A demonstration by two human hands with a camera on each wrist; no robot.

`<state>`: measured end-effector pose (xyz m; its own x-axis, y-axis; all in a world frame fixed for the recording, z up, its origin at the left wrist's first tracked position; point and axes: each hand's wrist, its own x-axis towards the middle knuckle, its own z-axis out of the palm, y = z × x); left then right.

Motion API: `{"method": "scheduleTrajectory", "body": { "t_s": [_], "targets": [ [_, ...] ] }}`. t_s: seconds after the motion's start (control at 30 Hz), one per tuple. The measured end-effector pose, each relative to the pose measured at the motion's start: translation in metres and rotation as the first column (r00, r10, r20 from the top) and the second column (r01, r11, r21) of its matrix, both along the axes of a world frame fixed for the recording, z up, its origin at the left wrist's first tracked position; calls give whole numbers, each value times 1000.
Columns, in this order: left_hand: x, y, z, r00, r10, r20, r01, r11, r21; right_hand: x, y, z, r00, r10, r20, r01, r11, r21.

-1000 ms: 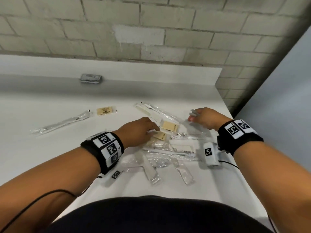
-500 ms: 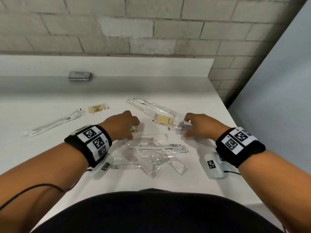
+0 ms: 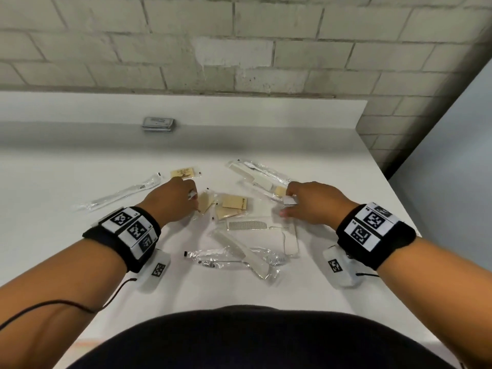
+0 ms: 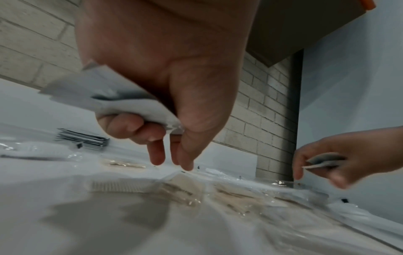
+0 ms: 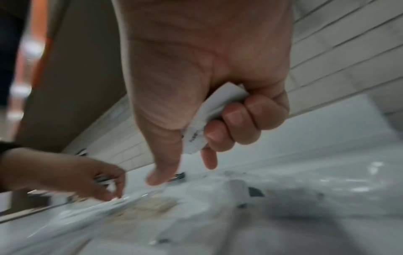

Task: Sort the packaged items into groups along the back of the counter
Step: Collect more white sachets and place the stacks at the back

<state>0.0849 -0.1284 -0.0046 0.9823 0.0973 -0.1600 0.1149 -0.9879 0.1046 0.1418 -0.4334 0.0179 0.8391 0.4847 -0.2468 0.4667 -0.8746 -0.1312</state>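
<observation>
My left hand [image 3: 195, 203] [image 4: 172, 163] grips a white packet [image 4: 104, 96] in its curled outer fingers. Its thumb and forefinger point down at a tan packet [image 3: 205, 202] on the white counter [image 3: 66, 161]. My right hand [image 3: 286, 205] [image 5: 182, 172] holds another white packet [image 5: 209, 117] [image 3: 289, 200] the same way, thumb and forefinger hanging over the pile's right side. Between the hands lie two more tan packets [image 3: 234, 203] and a wrapped comb [image 3: 247, 225].
A stack of grey packets [image 3: 159, 124] sits by the back wall. One tan packet [image 3: 183, 173] and a wrapped toothbrush [image 3: 119, 194] lie at the left. Wrapped combs [image 3: 255, 174] lie behind the right hand. Clear-wrapped items [image 3: 234, 258] lie nearer me. The counter ends at the right [image 3: 399, 198].
My left hand has moved from the middle of the pile to its left side and now holds a white packet. My right hand has stayed at the right, still holding its packet.
</observation>
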Motion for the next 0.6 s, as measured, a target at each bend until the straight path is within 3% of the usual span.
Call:
{"method": "scheduleTrajectory", "body": {
  "t_s": [0.17,0.4,0.6],
  "targets": [
    [-8,2,3,1000,-7,-16,4,989,-148,-56,39,-12,943,292,-157,-309,946,-94],
    [-21,6,1,998,-58,-38,50,983,-176,0,57,3,973,166,-159,-163,986,31],
    [-16,47,-5,988,145,58,-136,981,-137,33,57,9,991,0,-132,15,994,111]
  ]
}}
